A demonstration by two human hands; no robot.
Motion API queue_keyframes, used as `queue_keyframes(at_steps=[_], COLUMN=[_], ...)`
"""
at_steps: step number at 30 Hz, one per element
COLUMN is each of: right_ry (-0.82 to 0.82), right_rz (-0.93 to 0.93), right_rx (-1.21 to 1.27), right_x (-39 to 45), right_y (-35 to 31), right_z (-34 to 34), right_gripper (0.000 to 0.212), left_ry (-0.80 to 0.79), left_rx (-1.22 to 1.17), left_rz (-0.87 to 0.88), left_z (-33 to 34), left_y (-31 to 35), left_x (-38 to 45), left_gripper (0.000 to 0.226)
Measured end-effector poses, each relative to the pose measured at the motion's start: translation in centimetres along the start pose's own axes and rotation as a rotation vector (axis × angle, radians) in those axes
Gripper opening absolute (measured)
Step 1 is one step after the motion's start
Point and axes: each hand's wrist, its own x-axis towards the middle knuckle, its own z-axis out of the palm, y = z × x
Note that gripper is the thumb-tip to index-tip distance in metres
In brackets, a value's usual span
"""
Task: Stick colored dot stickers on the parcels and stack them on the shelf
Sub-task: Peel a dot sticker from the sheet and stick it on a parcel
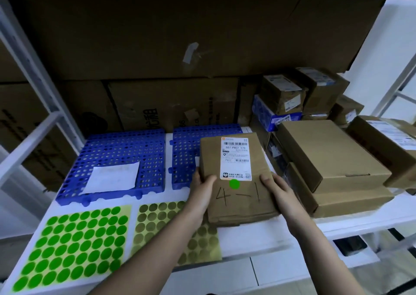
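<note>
- Two bare forearms reach in from the lower edge; no sleeves show on either.
- Left hand [201,192], left of the parcel [236,177]: no ring, glove or wristband.
- Right hand [278,193], right of the parcel: equally bare, no watch.
- Fingers [266,179] have short, unpainted nails.

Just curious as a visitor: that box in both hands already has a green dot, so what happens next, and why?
Probably carry the parcel right onto the stacked boxes: its green dot is already stuck on, and both the left hand and right hand grip it.
</note>
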Motion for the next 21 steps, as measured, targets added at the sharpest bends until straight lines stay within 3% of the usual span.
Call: queue_keyframes(at_steps=[6,13,21], right_ry=[-0.166,-0.229,-0.207], right_rz=[0.065,0.093,0.118], right_rx=[0.127,0.236,0.305], right_x=[1.5,3.8,5.4], right_y=[-2.0,-3.9,-6.7], right_z=[4.4,10.1,18.2], right_gripper=[0.044,0.046,0.050], left_ry=[0.038,0.097,0.015], left_rx=[-0.036,-0.027,-0.042], left_rz=[-0.058,-0.079,-0.175], left_z=[-5.2,-11.9,-18.2], left_y=[3.9,5.5,4.5], left_x=[1.9,3.0,1.4], left_gripper=[0.047,0.046,0.044])
